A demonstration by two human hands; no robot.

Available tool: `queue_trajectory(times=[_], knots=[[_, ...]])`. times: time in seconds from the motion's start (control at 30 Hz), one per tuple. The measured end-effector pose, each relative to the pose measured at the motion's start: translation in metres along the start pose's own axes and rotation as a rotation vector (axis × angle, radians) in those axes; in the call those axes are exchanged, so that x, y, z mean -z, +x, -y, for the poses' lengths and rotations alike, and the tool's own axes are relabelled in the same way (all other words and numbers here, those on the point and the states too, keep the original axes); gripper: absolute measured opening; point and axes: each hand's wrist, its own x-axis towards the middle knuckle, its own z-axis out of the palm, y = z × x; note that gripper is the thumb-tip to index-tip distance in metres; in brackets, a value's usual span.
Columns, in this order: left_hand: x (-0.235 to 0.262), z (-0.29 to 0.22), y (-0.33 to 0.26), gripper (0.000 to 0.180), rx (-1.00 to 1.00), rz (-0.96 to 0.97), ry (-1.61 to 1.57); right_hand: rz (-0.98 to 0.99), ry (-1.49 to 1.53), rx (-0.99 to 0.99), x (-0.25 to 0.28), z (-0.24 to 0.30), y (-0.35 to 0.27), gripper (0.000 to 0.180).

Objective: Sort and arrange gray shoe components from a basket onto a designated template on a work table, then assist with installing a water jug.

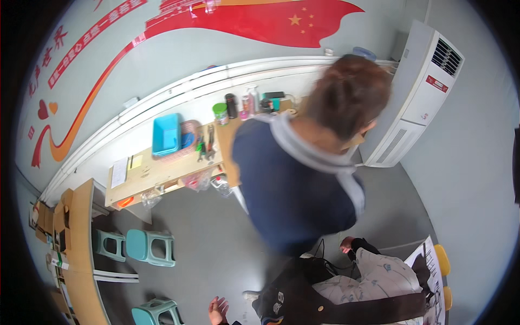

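Observation:
My left hand (218, 310) is at the lower edge, palm up, fingers apart and slightly bent, with nothing in it. Farther right, my right hand (346, 245) comes out of a dark sleeve beside my patterned light trousers (379, 273). Its fingers look loosely bent, and no held object shows. Close to that hand, a thin black cable (325, 257) loops down toward the floor. A dark apron (346, 310) lies across my lap. Right in front of me, a person in a dark blue top with a grey collar (298, 179) blocks part of the bench.
Along the wall runs a wooden bench (149, 176) with a blue basin (166, 135), pliers-like tools (210, 142), a green-lidded jar (220, 112) and bottles. Teal stools (145, 246) and wooden shelving (81, 244) stand left. A white air conditioner (414, 97) fills the right corner.

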Motion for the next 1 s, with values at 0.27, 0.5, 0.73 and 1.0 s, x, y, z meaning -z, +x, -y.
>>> queue_trajectory(times=[0.27,0.5,0.73,1.0], knots=[[0.204,-0.053,0.056,0.048,-0.008,0.052,-0.094,0.302,0.063,-0.065,-0.145,0.184,-0.041,0.037],[0.208,-0.223,0.116,0.050,-0.119,0.175,-0.029,-0.287,0.058,0.172,-0.133,0.299,-0.018,0.024],[0.207,-0.326,0.230,0.056,-0.023,0.393,0.109,-0.355,0.006,0.168,-0.153,0.417,0.084,0.032],[0.207,-0.423,0.381,0.051,0.133,0.572,0.422,-1.000,0.414,0.464,-0.210,0.615,-0.054,0.037]])
